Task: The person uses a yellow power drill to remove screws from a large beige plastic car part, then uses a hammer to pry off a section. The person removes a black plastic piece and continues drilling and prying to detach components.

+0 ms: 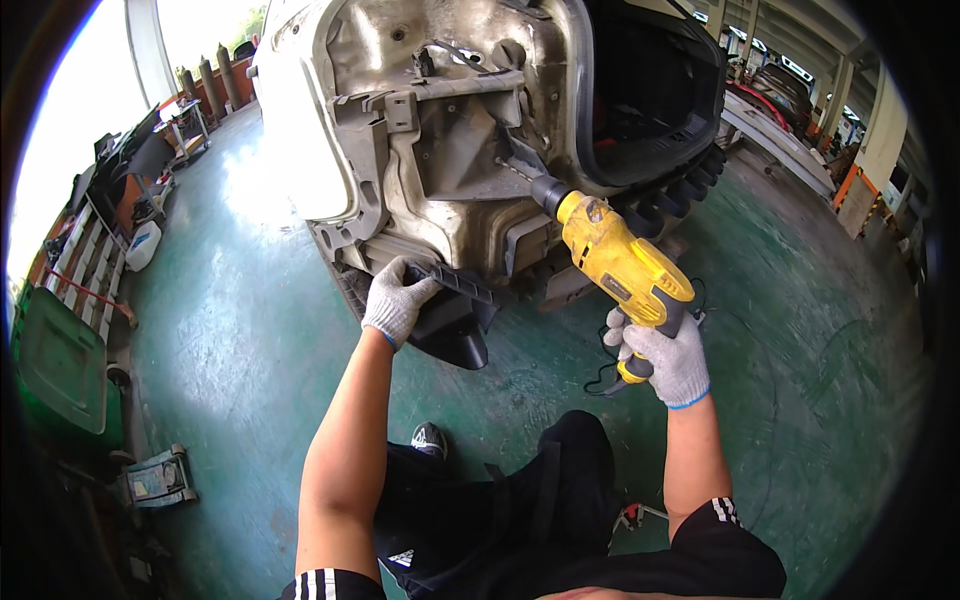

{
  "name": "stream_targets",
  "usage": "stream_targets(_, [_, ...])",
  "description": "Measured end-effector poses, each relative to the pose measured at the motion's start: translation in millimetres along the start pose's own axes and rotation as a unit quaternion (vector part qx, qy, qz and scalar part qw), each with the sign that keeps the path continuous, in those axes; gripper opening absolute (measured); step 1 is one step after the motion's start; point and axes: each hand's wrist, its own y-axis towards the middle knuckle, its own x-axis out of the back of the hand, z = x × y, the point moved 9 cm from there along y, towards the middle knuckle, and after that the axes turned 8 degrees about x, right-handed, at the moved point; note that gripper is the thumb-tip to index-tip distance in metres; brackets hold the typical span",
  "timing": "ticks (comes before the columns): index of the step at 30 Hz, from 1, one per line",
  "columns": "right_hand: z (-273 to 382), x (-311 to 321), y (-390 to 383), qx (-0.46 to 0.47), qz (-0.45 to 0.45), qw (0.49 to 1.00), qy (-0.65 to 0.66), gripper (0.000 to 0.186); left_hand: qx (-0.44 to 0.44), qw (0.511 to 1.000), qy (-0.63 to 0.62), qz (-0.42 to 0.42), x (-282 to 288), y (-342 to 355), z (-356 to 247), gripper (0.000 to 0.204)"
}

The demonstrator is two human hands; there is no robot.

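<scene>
Holding drill (612,250) near trunk rim (580,110)

There's room between the black plastic piece (445,332) and yellow drill (612,255) — but bare car bodywork (465,232) blocks straight ahead!

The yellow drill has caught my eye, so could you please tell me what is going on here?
A person's gloved right hand holds the yellow drill, its bit pointing at the bare metal of a partly stripped car. The gloved left hand grips a black plastic piece at the car's lower edge. Whether the bit touches the metal is hard to tell.
</scene>
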Motion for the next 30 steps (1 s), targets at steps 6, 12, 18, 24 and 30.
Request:
stream_targets(6, [-3.7, 0.0, -1.0, 0.018, 0.013, 0.999, -0.041, 0.037, -0.005, 1.000, -0.010, -0.004, 0.6, 1.6, 0.7, 0.026])
stream_targets(12, [-3.0, -1.4, 1.2, 0.005, 0.005, 1.000, -0.015, 0.039, 0.003, 1.000, -0.001, 0.002, 0.0, 1.7, 1.4, 0.022])
stream_targets(18, [-7.3, 1.2, 0.5, 0.010, 0.011, 0.999, -0.030, 0.041, 0.003, 1.000, -0.008, 0.003, -0.3, -0.5, -1.7, 0.023])
stream_targets(24, [-8.0, 0.5, 0.9, -0.010, -0.001, 0.999, 0.039, 0.037, -0.005, 1.000, 0.000, -0.004, 1.0, 0.2, -1.3, 0.026])
stream_targets(30, [-6.9, -2.1, -1.0, -0.006, 0.002, 1.000, 0.031, 0.036, 0.002, 1.000, -0.017, -0.006, 0.1, 0.7, 1.1, 0.027])
